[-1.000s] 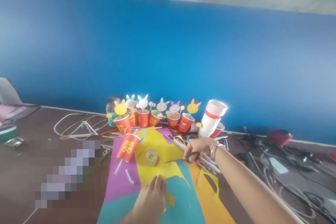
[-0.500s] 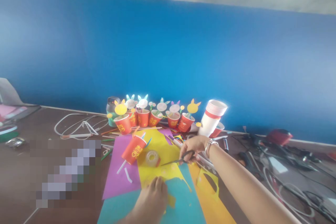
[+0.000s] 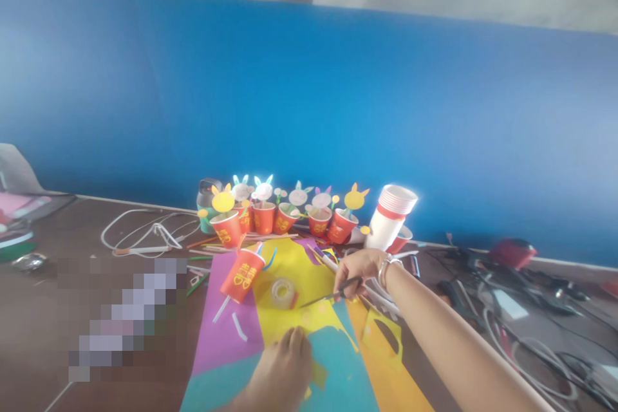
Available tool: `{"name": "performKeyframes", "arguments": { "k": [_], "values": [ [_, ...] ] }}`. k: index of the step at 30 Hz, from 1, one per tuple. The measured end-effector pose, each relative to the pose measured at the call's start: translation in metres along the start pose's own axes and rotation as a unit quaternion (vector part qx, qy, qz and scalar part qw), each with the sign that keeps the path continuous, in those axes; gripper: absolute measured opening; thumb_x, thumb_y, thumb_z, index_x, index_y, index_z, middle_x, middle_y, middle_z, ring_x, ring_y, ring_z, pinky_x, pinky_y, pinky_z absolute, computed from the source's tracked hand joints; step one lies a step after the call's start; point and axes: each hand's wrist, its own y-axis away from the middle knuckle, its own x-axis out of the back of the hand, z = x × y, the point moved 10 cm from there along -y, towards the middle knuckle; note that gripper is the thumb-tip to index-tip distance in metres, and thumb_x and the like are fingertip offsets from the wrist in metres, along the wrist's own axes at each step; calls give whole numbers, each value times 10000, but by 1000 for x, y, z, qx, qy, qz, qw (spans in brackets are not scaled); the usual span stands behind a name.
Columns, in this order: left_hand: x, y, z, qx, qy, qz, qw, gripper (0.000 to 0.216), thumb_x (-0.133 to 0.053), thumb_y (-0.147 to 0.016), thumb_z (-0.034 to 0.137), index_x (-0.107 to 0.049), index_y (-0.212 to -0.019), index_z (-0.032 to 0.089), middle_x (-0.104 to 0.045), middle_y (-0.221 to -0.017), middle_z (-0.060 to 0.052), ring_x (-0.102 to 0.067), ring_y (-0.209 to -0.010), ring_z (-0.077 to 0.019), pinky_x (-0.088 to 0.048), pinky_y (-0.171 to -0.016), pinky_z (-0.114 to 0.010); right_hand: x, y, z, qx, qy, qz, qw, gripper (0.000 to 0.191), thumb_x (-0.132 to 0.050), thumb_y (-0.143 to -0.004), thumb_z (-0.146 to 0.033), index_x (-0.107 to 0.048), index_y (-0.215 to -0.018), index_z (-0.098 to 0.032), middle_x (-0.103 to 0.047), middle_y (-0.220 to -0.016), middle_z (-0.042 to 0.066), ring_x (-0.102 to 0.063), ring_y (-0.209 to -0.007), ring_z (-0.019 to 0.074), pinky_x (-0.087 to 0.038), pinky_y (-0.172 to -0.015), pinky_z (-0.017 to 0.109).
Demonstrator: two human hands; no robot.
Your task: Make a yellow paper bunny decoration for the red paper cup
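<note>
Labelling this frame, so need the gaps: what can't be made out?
All in the head view:
Left hand: its own back hides what lies under the palm.
Scissors: handle partly hidden by the right hand.
Pixelated patch: contents masked.
Red object, far right: too blurred to identify.
Pink item: cut off by the left edge.

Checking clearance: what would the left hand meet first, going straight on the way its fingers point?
Probably the scissors in the right hand: they cross the line ahead of the left hand. Their height over the yellow paper is unclear; it might pass underneath.
</note>
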Motion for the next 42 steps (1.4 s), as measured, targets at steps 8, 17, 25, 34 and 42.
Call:
{"name": "performKeyframes", "arguments": {
  "k": [8,17,25,34,42],
  "values": [
    [0,-1,1,14,-12,-23,1000,451,-474,-804,14,-530,-1251,39,-611,-1228,-206,-602,-1110,-305,-534,-910,-408,0,-10,-12,-23,15,-17,999,503,-898,-472,-357,-746,-881,-107,-683,-587,-22,-605,-493,75,-493,-471,128],
    [3,0,0,-2,-6,38,999,444,-492,-779,-5,-559,-1212,66,-638,-1189,-196,-636,-1047,-302,-557,-873,-410,2,-9,-13,0,21,-21,1000,471,-882,-518,-349,-746,-896,-102,-656,-541,-48,-521,-417,45,-414,-405,128],
    [6,-1,-7,17,14,25,999,467,-519,-732,2,-576,-1189,84,-657,-1165,-165,-639,-1040,-291,-539,-882,-385,-1,-15,-26,-9,12,-39,999,442,-891,-496,-313,-738,-842,-84,-631,-499,-41,-560,-421,74,-454,-423,150],
    [43,-2,-63,106,237,139,956,317,-401,-801,68,-680,-897,184,-710,-745,-31,-647,-671,-173,-447,-626,-247,9,31,-9,23,-37,34,998,327,-772,-647,-282,-712,-890,-71,-673,-539,-13,-557,-385,56,-385,-337,107],
    [59,1,-67,96,295,114,944,315,-407,-858,210,-684,-713,177,-587,-576,-6,-530,-545,-150,-319,-526,-245,-4,60,9,64,-91,72,991,303,-659,-735,-304,-701,-929,-75,-698,-583,24,-562,-355,63,-391,-300,108]
  ]
}}
